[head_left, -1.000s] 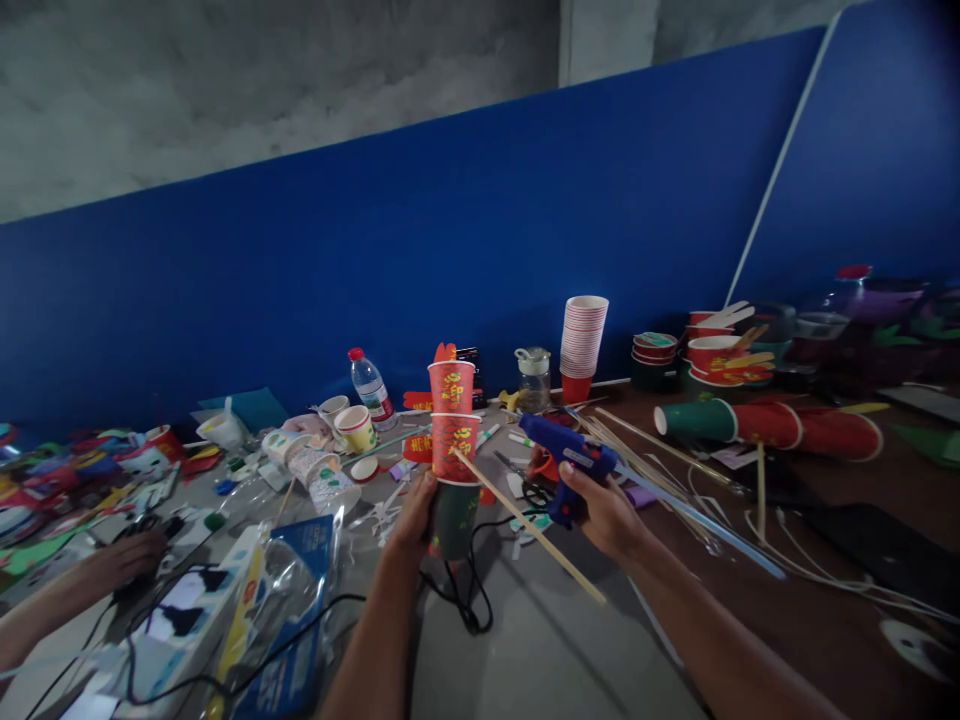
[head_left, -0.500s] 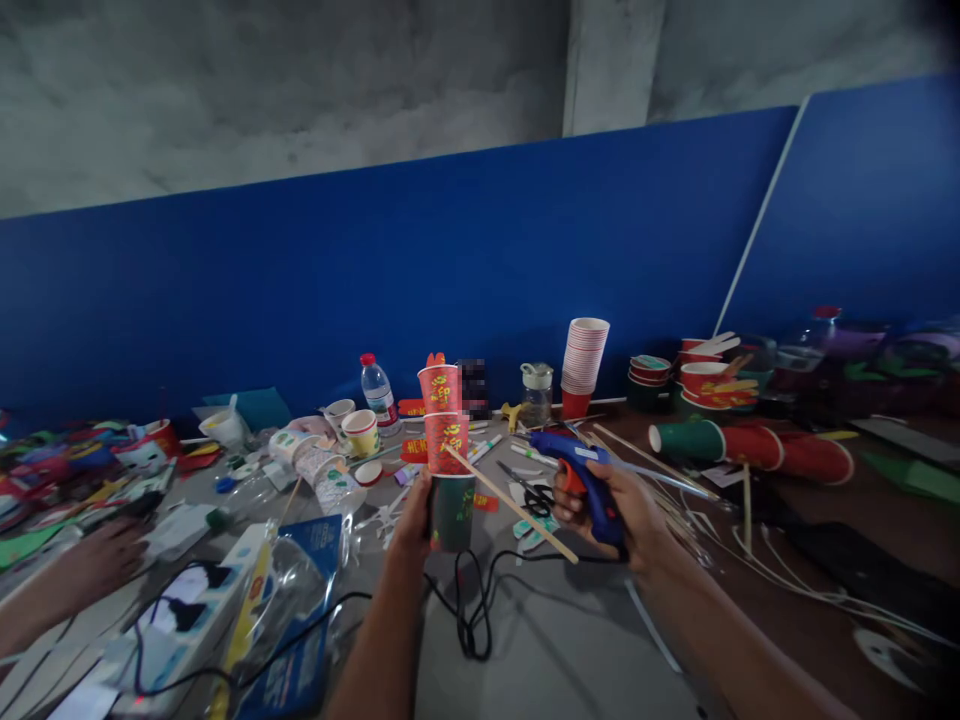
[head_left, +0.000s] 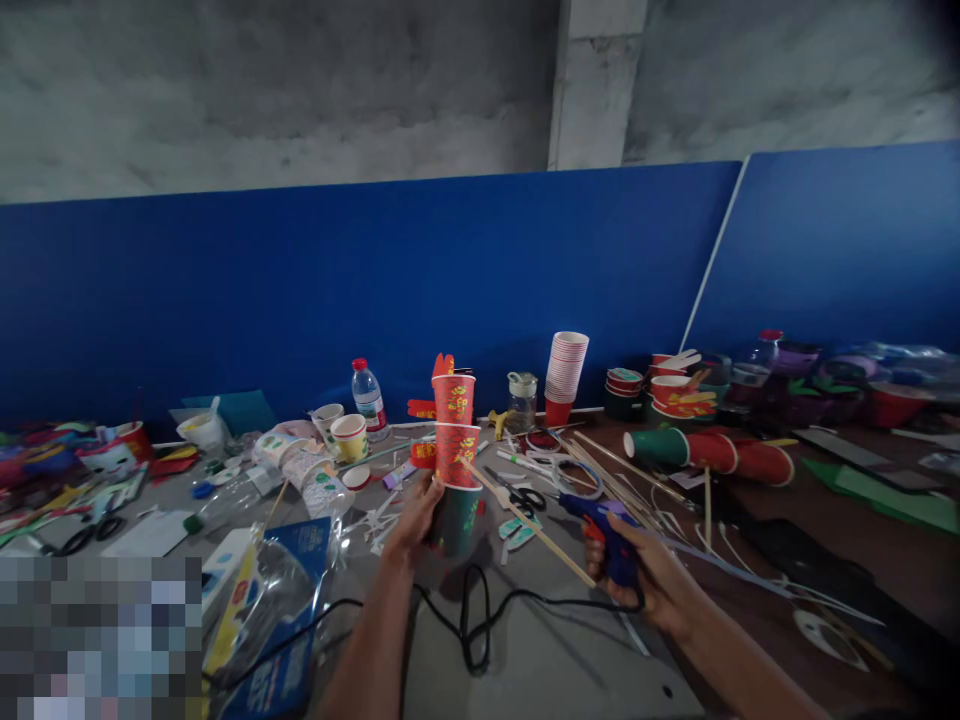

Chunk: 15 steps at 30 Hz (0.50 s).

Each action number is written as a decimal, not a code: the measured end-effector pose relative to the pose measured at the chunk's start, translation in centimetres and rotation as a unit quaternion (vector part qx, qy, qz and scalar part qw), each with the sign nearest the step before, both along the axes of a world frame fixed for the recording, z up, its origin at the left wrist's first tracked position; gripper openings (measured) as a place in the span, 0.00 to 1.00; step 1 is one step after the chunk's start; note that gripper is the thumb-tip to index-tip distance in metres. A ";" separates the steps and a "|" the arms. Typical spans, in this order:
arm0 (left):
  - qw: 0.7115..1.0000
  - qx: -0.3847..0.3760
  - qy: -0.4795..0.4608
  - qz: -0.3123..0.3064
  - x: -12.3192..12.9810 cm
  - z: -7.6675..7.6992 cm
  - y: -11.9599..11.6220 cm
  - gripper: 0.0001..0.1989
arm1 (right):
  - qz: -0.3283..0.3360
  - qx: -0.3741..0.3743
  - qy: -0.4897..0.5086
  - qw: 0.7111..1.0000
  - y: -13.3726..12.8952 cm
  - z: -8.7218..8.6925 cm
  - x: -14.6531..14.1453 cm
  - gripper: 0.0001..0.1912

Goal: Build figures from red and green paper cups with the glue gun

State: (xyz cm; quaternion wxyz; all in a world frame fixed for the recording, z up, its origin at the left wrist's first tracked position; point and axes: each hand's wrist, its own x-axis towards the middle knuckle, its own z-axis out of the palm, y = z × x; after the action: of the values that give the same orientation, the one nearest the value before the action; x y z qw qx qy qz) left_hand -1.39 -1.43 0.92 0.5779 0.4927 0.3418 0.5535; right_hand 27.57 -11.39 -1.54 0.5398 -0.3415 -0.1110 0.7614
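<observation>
My left hand (head_left: pixel 418 518) is closed round the back and side of an upright tower of paper cups (head_left: pixel 456 455), two red ones above a dark green one. A wooden stick (head_left: pixel 551 540) juts from the tower, slanting down to the right. Gripped in my right hand (head_left: pixel 651 570) is a blue glue gun (head_left: pixel 621 540) with a red-orange trigger; its nozzle points left, apart from the cups. The gun's black cord (head_left: pixel 525 597) loops across the table below. Scissors (head_left: pixel 525 497) lie behind the stick.
A leaning stack of paper cups (head_left: pixel 568 365), a glass jar (head_left: pixel 522 402) and a water bottle (head_left: pixel 368 400) stand along the blue partition (head_left: pixel 450 270). At right lies a joined row of green and red cups (head_left: pixel 731 455). Plastic packaging (head_left: pixel 281 590) lies at left.
My right hand has moved the glue gun lower and away from the cups. The view has shifted. Another person's hand at left no longer shows; a blurred patch covers the lower left corner.
</observation>
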 end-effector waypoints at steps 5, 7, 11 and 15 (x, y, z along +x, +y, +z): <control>1.000 0.004 0.014 -0.023 0.4 0.1 0.0 0.34 | 0.004 -0.035 0.037 0.999 -0.4 0.4 -0.5 0.14; 0.999 0.015 0.024 -0.025 0.4 -0.2 0.1 0.34 | -0.009 -0.058 0.048 0.997 -0.5 0.2 -0.7 0.16; 0.996 0.052 0.065 -0.027 0.5 -1.0 0.5 0.32 | -0.035 -0.074 0.035 0.996 -0.5 -0.9 -0.7 0.19; 0.988 0.106 0.112 -0.004 0.4 -1.7 1.2 0.30 | -0.034 -0.085 -0.005 0.996 -0.8 -1.2 -0.4 0.23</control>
State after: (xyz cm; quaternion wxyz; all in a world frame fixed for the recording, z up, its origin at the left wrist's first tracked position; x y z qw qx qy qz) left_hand -0.94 -0.25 -0.74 0.4828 0.6117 0.3415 0.5255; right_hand 27.16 -12.22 -2.75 0.5336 -0.3934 -0.0368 0.7478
